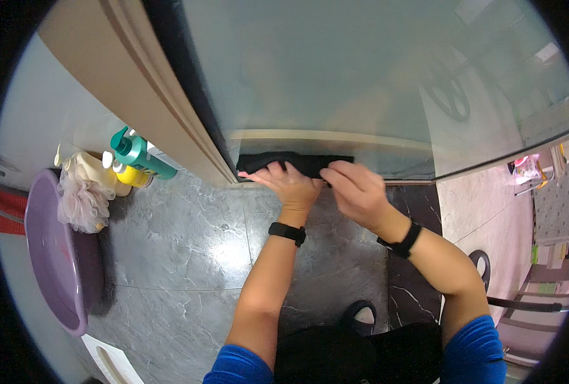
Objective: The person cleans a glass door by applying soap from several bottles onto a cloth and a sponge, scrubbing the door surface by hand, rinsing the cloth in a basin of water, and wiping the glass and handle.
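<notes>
A folded black cloth (308, 162) lies flat against the lower part of a glass door panel (323, 72), just above its bottom edge. My left hand (289, 185) is spread with its fingers on the cloth, pressing it to the glass from below. At the cloth's right end, my right hand (359, 192) pinches its lower edge between thumb and fingers. Both wrists wear black bands. The door's beige frame (154, 81) rises on the left, with a dark strip along the glass.
On the left, a purple plastic basin (49, 254) stands on its side by a mesh bath sponge (86, 204), a green pump bottle (142, 153) and a yellow bottle (131, 176). Grey marble-look floor tiles (178, 240) lie below. A dark threshold (411, 269) borders a lighter floor at right.
</notes>
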A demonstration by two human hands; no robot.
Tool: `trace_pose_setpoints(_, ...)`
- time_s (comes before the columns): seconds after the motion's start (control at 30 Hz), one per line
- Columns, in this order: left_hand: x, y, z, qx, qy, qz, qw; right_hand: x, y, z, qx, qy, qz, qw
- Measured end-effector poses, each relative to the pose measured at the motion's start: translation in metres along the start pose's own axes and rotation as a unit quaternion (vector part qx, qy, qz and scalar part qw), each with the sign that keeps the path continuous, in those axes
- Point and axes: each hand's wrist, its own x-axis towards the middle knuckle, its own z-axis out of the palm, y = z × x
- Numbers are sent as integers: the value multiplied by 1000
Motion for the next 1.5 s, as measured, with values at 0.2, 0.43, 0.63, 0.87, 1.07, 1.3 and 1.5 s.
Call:
trace_pose_setpoints(0.2,-49,-4,-25,173,-432,-89,881,-70,23,43,0,-136,34,990)
trace_pose_setpoints(0.43,-73,-21,-72,95,-193,38,976,-76,12,14,-33,-192,-26,980)
trace_pose_setpoints(0.63,2,20,-106,-48,-449,153,879,-100,3,-68,-130,-112,6,985)
trace_pose_setpoints(0.87,52,99,-107,-124,-445,199,864,-116,-19,-69,2,183,466,866)
trace_pose_setpoints(1.07,120,131,-92,-248,-298,78,918,-3,-19,-66,-3,467,251,848)
trace_pose_setpoints(1.3,123,95,-85,-191,-231,211,931,23,22,12,-114,399,263,871)
trace_pose_setpoints(1.5,97,65,-81,-109,-303,317,892,-20,15,62,-95,357,339,865)
